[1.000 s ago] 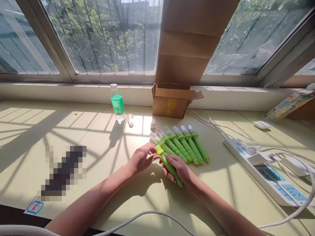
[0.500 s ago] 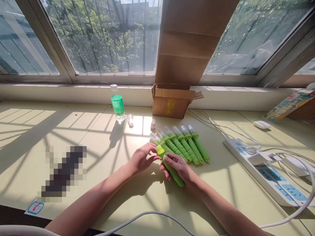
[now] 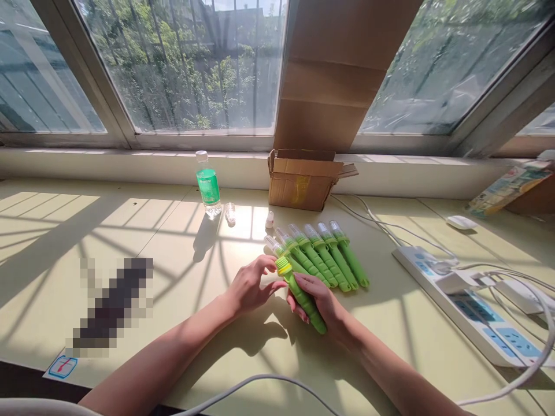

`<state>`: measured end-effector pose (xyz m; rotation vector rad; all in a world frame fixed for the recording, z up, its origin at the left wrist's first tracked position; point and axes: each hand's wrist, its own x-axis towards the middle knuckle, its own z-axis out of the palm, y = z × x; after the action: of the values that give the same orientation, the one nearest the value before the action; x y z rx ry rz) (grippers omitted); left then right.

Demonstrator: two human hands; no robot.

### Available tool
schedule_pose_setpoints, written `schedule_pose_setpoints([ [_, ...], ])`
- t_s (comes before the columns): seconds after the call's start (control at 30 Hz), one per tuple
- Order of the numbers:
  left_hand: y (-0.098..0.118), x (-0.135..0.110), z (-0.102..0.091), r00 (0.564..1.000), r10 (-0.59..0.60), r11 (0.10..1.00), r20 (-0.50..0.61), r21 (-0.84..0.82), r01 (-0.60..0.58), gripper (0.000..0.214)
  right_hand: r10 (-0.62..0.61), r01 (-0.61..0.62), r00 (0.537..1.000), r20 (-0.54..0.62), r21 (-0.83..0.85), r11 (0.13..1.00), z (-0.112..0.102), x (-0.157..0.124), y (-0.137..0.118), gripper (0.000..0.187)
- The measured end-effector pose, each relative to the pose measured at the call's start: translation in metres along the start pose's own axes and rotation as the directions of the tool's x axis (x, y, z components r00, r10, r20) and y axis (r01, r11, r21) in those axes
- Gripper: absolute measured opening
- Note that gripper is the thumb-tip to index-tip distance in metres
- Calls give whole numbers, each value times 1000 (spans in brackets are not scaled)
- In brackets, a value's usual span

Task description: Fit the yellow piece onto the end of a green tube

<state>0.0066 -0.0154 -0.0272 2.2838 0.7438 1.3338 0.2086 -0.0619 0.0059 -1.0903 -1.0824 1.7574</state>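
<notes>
A green ribbed tube [image 3: 309, 309] with a threaded neck and a yellow ring is held in my right hand [image 3: 324, 297], whose fingers wrap round its lower body. The neck is uncapped and points up and to the left. My left hand [image 3: 254, 283] is beside that neck, thumb and forefinger apart, the fingertips close to it; whether they touch is unclear. Just beyond lie several similar green tubes [image 3: 333, 260] side by side, their clear caps facing the window. A small white piece [image 3: 269, 219] and a clear cap [image 3: 230, 214] stand further back.
A bottle with a green label [image 3: 208, 188] stands at the back, left of an open cardboard box [image 3: 301, 185]. To the right are a power strip [image 3: 468, 303] with plugs and a white cable. A pixelated dark patch [image 3: 115, 303] covers something at left. Another cable [image 3: 269, 377] crosses in front.
My left thumb and forefinger have parted slightly from the tube's neck, showing more of the thread and yellow ring. The held tube has shifted slightly toward me in my right hand.
</notes>
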Motion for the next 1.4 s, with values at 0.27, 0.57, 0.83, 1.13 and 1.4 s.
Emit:
schedule_pose_setpoints([
  [0.27,3,1,0,986,106,984,-125,157,-86,13,-30,32,998,-63,32,999,2,1,0,42],
  [0.57,1,3,-4,997,44,981,-68,191,-31,12,-32,35,996,-88,40,999,1,0,0,46],
  [0.83,-10,3,-2,998,38,897,-57,442,-9,96,-32,36,996,-81,48,998,2,1,0,45],
  [1.13,-21,-3,-1,998,-66,845,-14,531,63,107,-33,38,996,-80,55,998,4,-2,-3,44],
  [1.4,-33,-1,-3,959,-261,790,-113,546,279,93,-41,47,997,-67,94,995,2,-1,2,42],
])
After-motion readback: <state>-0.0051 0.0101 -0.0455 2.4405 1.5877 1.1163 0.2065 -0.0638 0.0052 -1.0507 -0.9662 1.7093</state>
